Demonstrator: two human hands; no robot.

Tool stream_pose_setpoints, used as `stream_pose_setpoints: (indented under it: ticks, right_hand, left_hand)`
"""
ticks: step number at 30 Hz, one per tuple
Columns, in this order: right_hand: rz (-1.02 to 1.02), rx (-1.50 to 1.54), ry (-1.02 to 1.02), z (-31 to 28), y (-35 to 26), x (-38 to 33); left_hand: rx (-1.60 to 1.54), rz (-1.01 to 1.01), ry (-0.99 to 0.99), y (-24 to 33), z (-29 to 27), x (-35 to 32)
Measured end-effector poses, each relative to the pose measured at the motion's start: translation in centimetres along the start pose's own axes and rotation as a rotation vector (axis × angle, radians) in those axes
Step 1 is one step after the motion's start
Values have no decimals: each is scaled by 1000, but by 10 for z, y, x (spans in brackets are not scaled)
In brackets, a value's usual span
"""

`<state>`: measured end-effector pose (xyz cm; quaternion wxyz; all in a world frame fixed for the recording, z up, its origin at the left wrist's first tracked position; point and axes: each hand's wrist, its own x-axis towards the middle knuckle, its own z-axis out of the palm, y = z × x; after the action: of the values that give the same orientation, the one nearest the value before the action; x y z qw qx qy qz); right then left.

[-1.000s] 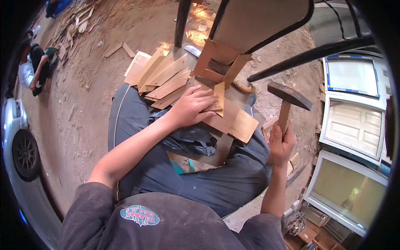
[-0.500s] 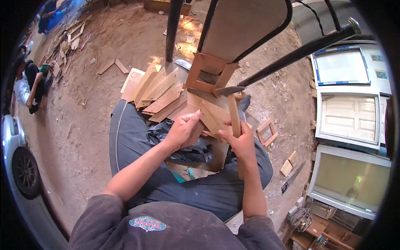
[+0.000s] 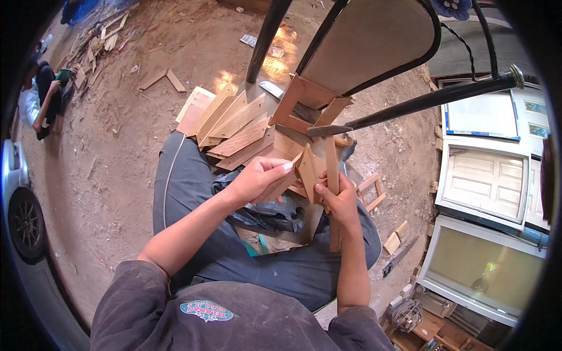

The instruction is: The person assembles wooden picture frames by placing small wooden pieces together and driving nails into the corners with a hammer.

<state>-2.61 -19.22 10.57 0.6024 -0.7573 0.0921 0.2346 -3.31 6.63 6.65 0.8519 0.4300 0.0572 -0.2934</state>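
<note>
Above my lap, my left hand (image 3: 261, 182) pinches a thin wooden board, its thumb along the upper edge. My right hand (image 3: 341, 203) grips the wooden handle of a hammer (image 3: 332, 161). The same hand's thumb also presses a second wooden piece (image 3: 309, 169). The two pieces meet at an angle between my hands; whether they are joined I cannot tell. Just beyond the hammer head, a small square wooden frame (image 3: 282, 105) stands on edge. Angled wooden slats (image 3: 243, 137) lie piled to the left, over my knee.
A chair with black metal legs (image 3: 410, 111) rises in front. Another wooden frame (image 3: 371, 190) and wood blocks (image 3: 396, 237) lie on the dirt to the right. White panels and a screen (image 3: 483, 269) line the right side. A person (image 3: 41, 99) sits far left, above a car wheel (image 3: 26, 225).
The two wooden pieces between my hands have tilted upright and come together at an angle. My view has shifted slightly. The hammer stays in my right hand.
</note>
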Motion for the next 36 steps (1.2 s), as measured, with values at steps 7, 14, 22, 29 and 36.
stream_pose_setpoints:
  ticks: [7, 14, 22, 29, 36]
  right_hand:
    - [-55, -66, 17, 3, -4, 0]
    - [-42, -89, 53, 8, -9, -3]
    - [-87, -225, 63, 10, -6, -3]
    - [-176, -378, 101, 5, -2, -2]
    - [-448, -502, 148, -3, 7, 0]
  left_hand:
    - [134, -27, -56, 17, -7, -3]
    - [213, 19, -120, 14, -10, 0]
    - [293, 20, -32, 10, -8, 1]
    - [902, 365, 26, 21, 5, -9]
    - [1200, 953, -56, 19, 6, -7]
